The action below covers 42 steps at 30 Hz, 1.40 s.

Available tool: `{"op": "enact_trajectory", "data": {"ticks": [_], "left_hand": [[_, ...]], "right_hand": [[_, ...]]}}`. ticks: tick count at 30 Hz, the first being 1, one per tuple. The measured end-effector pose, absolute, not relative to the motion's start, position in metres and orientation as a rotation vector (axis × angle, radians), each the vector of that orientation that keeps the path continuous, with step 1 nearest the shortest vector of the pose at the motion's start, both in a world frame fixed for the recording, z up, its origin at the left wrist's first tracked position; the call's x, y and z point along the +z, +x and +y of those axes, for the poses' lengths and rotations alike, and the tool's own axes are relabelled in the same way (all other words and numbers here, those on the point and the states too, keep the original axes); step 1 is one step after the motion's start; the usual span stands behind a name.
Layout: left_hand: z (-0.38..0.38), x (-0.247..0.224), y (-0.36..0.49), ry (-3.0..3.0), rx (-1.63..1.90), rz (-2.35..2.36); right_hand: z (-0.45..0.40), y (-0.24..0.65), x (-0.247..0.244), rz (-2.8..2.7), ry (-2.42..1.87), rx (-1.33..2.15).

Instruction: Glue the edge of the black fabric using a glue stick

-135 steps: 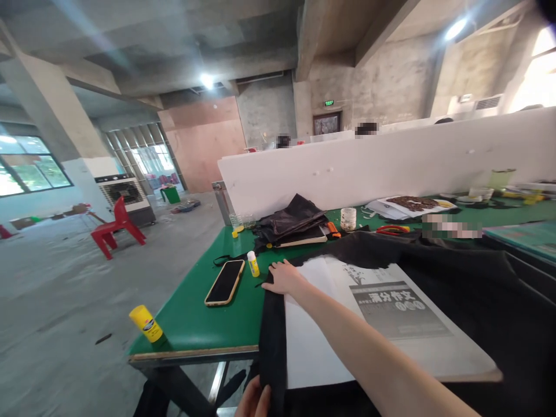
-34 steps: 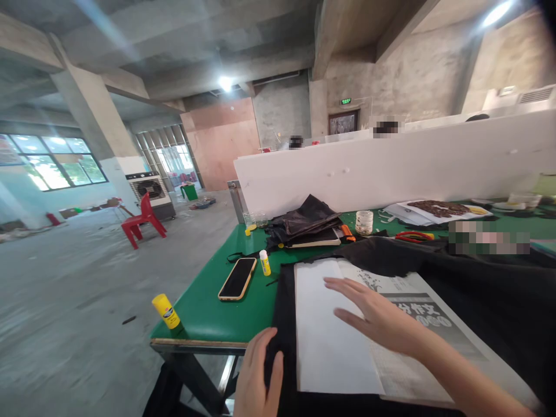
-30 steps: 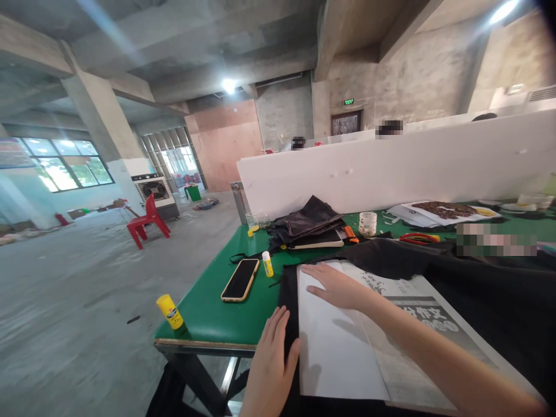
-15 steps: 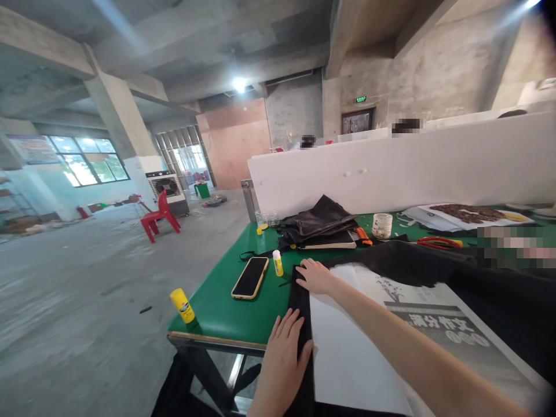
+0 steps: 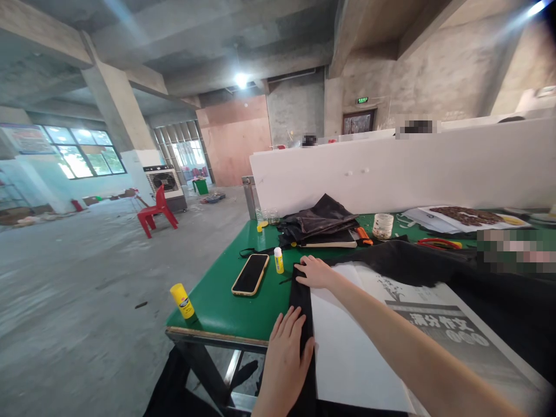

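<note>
My left hand (image 5: 287, 353) lies flat along the near left edge of a black cloth (image 5: 306, 324), fingers stretched out and thumb apart. Farther up that edge, my right hand (image 5: 313, 272) presses its fingertips on the cloth's far left corner; its fingers are spread. A white paper sheet (image 5: 347, 347) rests on the cloth, its left side beside the black border. My right forearm crosses over this sheet and hides part of it. To the right is a printed page (image 5: 460, 330) with a flower drawing and large characters.
On the green table (image 5: 230, 315) are a phone (image 5: 251, 274), a small glue stick (image 5: 278, 260) and a large yellow glue stick (image 5: 182, 301) at the corner. Behind lie dark folded material (image 5: 319, 220), an orange-handled tool (image 5: 364, 236), a jar (image 5: 383, 226) and red-handled pliers (image 5: 438, 243). A white partition (image 5: 391, 179) stands behind.
Both hands stay almost where they were on the black border. The camera view has shifted slightly; nothing was picked up or let go.
</note>
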<state>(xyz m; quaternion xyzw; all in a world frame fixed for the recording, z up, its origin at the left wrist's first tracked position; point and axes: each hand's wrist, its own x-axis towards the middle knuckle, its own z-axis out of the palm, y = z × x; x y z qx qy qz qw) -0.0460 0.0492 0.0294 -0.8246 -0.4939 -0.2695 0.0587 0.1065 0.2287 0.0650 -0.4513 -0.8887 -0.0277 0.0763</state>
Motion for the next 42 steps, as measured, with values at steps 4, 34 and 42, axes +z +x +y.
{"op": "enact_trajectory", "data": {"ticks": [4,34,42], "left_hand": [[0.049,0.029,-0.046,-2.501,-0.812,-1.496],[0.050,0.025,-0.047,-2.477,-0.791,-1.479],[0.049,0.025,-0.048,-2.496,-0.776,-1.518]], "right_hand": [[0.233,0.106,0.064,-2.676,-1.384,-0.042],[0.264,0.120,0.088,-2.143,-1.404,0.398],[0.257,0.048,0.084,-2.171,-1.285,0.551]]}}
